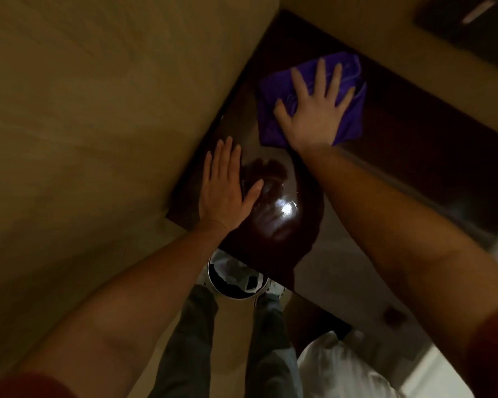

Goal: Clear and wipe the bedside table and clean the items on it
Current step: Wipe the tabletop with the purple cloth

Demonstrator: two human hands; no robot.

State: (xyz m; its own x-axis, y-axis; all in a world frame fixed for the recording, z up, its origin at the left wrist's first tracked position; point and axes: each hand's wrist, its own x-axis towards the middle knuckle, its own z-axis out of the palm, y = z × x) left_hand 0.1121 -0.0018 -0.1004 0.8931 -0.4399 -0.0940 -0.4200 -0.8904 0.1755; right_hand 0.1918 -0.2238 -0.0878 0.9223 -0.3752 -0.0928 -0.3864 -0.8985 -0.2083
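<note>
The bedside table [391, 168] has a dark, glossy wooden top that reflects a bright light spot. A folded purple cloth [351, 116] lies on its far part. My right hand [314, 110] presses flat on the cloth with fingers spread. My left hand [224, 188] rests flat on the table's near left edge, fingers straight and together. Its reflection shows in the polished surface. No other items show on the tabletop.
A beige wall [98, 110] runs along the table's left side. A small round bin [236, 280] with crumpled paper stands on the floor below the table's near corner, by my legs. White bedding [342, 366] lies at the lower right. A dark panel [472, 27] sits top right.
</note>
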